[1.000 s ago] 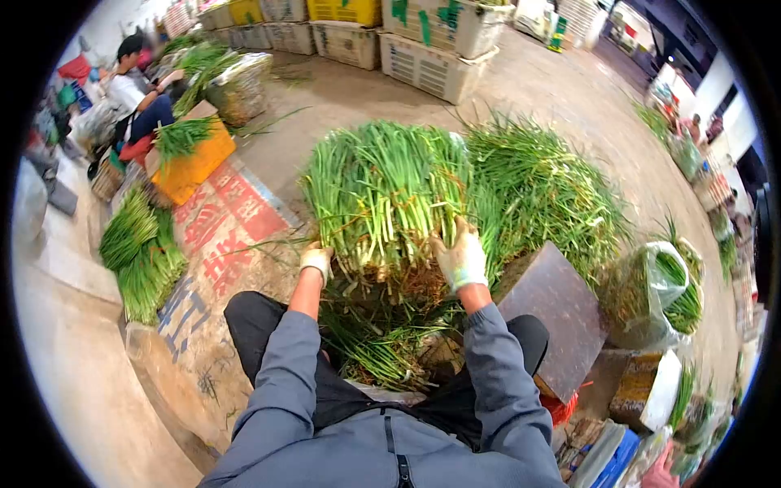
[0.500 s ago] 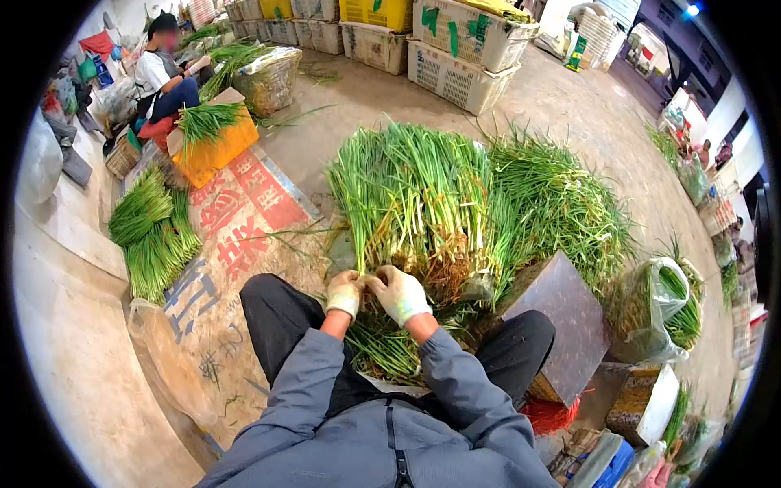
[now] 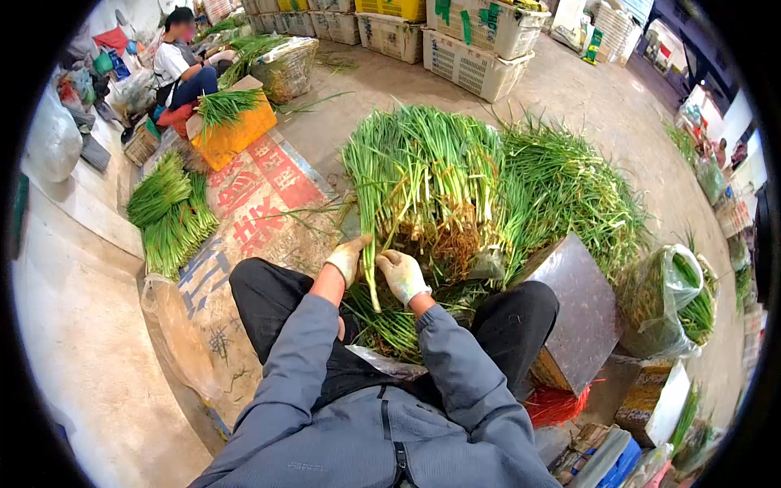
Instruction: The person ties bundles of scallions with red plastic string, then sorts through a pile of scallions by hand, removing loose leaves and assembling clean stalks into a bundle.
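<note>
My left hand (image 3: 348, 259), in a pale work glove, is closed round a slim bunch of chives (image 3: 371, 281). Its pale stem ends point down toward my lap and its leaves reach up along the pile. My right hand (image 3: 401, 275), gloved too, is pinched just right of these stems; what its fingertips hold, if anything, is hidden. Beyond both hands lies a big pile of chives (image 3: 427, 154) with white stems and brown roots (image 3: 455, 240) facing me. Loose green trimmings (image 3: 382, 325) lie between my knees.
More greens (image 3: 569, 187) are heaped at right, beside a dark-topped box (image 3: 573, 305) and a plastic bag of greens (image 3: 659, 301). Neat bunches (image 3: 175, 220) lie at left. Another person (image 3: 183, 65) sits beyond an orange box (image 3: 236, 134). Crates (image 3: 476, 61) stand behind.
My hands have moved slightly apart. The stem ends of the slim bunch now show between them, hanging lower than before. The view has shifted a little.
</note>
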Demonstrator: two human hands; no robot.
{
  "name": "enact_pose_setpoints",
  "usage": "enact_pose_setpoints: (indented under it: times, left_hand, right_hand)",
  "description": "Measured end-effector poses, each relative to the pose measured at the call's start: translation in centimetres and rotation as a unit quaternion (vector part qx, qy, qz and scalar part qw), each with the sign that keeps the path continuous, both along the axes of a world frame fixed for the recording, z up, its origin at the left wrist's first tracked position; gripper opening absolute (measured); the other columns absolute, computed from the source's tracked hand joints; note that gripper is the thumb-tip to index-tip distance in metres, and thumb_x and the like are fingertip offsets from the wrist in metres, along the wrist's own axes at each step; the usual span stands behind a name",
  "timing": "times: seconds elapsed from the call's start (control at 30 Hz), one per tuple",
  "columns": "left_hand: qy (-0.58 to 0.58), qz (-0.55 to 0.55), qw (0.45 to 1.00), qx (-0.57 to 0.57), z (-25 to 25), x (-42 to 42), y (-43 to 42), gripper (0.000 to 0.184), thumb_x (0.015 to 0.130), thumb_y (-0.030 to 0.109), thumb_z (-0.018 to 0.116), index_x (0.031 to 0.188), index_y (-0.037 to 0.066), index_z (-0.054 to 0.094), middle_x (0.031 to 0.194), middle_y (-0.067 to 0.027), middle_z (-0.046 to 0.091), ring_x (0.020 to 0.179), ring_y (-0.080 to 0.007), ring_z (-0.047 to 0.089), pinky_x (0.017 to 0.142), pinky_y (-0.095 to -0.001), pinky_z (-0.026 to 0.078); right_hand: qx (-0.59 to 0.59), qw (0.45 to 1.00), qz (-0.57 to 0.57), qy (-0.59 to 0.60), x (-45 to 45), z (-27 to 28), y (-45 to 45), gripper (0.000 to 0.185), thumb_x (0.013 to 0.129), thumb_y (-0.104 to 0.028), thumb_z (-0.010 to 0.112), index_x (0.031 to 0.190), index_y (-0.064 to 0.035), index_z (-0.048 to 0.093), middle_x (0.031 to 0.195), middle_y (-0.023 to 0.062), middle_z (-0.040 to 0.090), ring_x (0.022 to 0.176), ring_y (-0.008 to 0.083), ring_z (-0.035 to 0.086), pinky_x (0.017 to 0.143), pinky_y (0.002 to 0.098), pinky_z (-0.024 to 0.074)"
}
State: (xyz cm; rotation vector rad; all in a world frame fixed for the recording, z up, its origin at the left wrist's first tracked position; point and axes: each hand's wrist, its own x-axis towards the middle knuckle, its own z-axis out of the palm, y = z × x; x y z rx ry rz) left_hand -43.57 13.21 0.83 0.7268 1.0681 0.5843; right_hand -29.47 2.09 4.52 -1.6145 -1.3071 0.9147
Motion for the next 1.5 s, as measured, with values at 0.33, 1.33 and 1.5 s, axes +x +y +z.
enact_pose_setpoints:
  times: [0.33, 1.33, 1.5]
  left_hand:
    - [-0.016, 0.198, 0.971, 0.132, 6.3, -4.9, 1.7, 0.025, 0.095, 0.031, 0.061, 0.106, 0.009, 0.066, 0.084, -0.0047, 0.066, 0.065, -0.0189, 0.06, 0.056, -0.0358, 0.05]
    - [-0.309, 0.136, 0.937, 0.095, 5.1, -8.5, 2.4, 0.053, 0.095, 0.034, 0.053, 0.136, 0.001, 0.051, 0.13, -0.0216, 0.061, 0.117, -0.0344, 0.06, 0.099, -0.0446, 0.048]
    - [-0.278, 0.061, 0.959, -0.001, 3.4, -6.7, 1.2, 0.061, 0.09, 0.031, 0.067, 0.142, 0.005, 0.045, 0.133, -0.0208, 0.058, 0.118, -0.0334, 0.06, 0.1, -0.0448, 0.05]
  right_hand:
    - [-0.368, 0.746, 0.436, -0.344, -0.1, -11.6, -6.6, 0.042, 0.093, -0.029, 0.059, 0.128, -0.006, 0.065, 0.133, 0.0137, 0.062, 0.116, 0.0339, 0.062, 0.091, 0.0441, 0.0512]
    - [-0.236, 0.928, 0.08, 0.278, -1.9, -5.4, 2.2, 0.041, 0.095, -0.033, 0.06, 0.122, -0.0006, 0.063, 0.107, 0.0124, 0.071, 0.093, 0.0228, 0.068, 0.08, 0.0342, 0.0547]
    - [-0.041, 0.973, 0.192, 0.117, -4.5, 1.7, 3.4, 0.03, 0.092, -0.018, 0.068, 0.114, 0.0025, 0.066, 0.097, 0.0066, 0.07, 0.086, 0.0111, 0.064, 0.076, 0.0265, 0.0529]
